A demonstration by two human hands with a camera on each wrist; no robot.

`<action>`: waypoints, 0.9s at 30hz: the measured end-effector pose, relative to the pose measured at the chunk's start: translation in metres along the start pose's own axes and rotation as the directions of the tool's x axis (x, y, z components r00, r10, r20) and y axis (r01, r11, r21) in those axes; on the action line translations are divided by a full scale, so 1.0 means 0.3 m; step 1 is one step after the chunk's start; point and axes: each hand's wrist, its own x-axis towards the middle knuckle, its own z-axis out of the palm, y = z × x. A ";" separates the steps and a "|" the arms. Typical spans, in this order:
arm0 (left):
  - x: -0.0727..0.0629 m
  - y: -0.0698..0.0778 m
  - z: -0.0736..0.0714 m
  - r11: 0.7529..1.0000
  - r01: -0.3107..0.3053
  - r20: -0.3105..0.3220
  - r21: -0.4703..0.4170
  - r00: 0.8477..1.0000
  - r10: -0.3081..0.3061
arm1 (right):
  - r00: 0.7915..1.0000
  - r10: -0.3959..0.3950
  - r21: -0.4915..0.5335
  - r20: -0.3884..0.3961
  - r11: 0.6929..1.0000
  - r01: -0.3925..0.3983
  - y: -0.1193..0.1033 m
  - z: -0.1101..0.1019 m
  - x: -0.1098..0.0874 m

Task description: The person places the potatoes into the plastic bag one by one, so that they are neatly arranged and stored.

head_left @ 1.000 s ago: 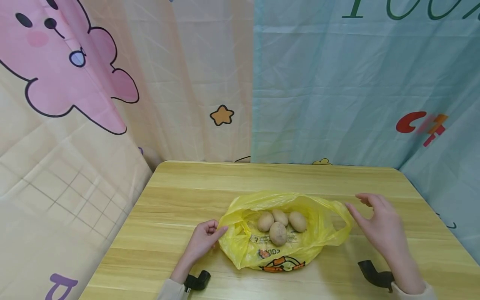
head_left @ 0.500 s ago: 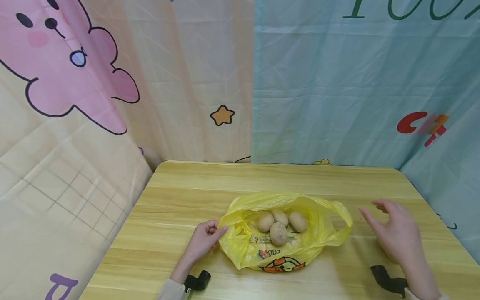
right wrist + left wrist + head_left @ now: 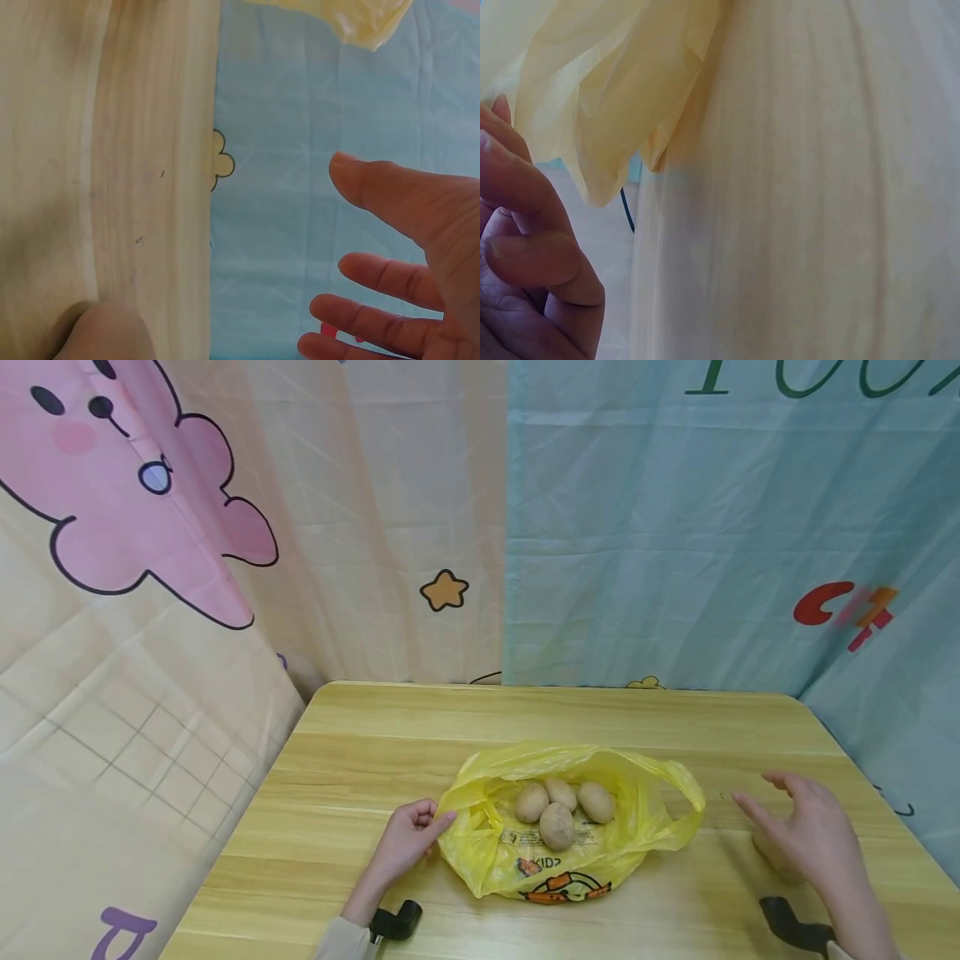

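Note:
A yellow plastic bag [image 3: 637, 852] lies with its mouth spread on the table, and several potatoes [image 3: 557, 827] sit together inside it. At its left rim my left hand [image 3: 412, 835] pinches the plastic, thumb over the edge and the other fingers curled; in the left wrist view the yellow plastic hangs beside those fingers. My right hand [image 3: 813, 827] is to the right of the bag, apart from it, thumb and fingers spread with nothing between them. Another potato [image 3: 772, 857] is partly hidden under this hand; part of it shows at the bottom of the right wrist view.
The wooden table [image 3: 360, 735] reaches back to a patterned curtain [image 3: 675, 527]. A bag handle [image 3: 693, 793] loops out toward the right hand. Black wrist mounts [image 3: 397, 921] are worn below both hands.
My right hand has moved away from the bag's handle, to the right and slightly nearer me, over the loose potato, which has come into view. The left hand and bag stay put.

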 end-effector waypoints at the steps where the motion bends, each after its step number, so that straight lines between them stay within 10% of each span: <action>1: 0.000 0.000 0.000 1.000 0.000 -0.001 0.003 1.000 0.000 | 1.000 0.001 -0.002 0.008 1.000 -0.001 0.007 0.002 -0.002; 27: 0.001 -0.001 -0.001 1.000 0.008 0.007 -0.007 1.000 -0.008 | 0.937 0.140 -0.052 0.320 0.990 -0.130 0.157 0.029 -0.015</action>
